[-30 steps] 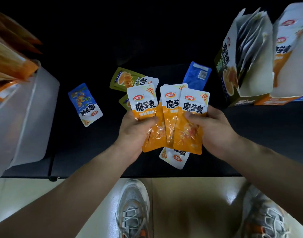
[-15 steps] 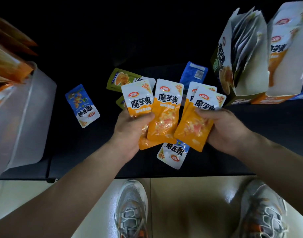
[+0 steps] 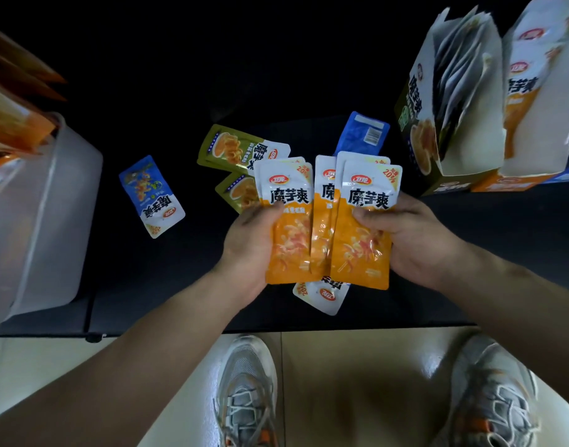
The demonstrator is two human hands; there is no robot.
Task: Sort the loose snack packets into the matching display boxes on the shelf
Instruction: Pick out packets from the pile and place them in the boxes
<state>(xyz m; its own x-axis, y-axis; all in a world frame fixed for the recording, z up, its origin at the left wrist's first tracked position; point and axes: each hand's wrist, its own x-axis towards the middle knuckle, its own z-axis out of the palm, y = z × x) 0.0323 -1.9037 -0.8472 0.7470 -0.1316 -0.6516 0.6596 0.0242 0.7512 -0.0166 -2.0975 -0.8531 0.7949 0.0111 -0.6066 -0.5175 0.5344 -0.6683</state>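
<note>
**Inspector:** What has changed in the last half second?

**Assessor:** The orange packets (image 3: 325,227) were fanned apart between the hands. They are now drawn together, upright, edges overlapping, printed fronts towards the camera.

**Inspector:** State of the hands?

**Assessor:** The left hand (image 3: 247,250) grips the left side of the bundle, thumb across the front. The right hand (image 3: 418,240) grips the right side likewise. Both are clamped on packets, held above the shelf (image 3: 180,285) near its front edge.

**Inspector:** Consequence for the task?

**Assessor:** Judged: the orange set is gathered and ready for the orange display box (image 3: 528,101), which stands up to the right beside the green display box (image 3: 418,130). Outstanding on the shelf: two green packets (image 3: 241,150), a blue packet (image 3: 151,195), a second blue packet (image 3: 362,133) lying face down, and an orange-and-white packet (image 3: 322,296) beneath the hands
</note>
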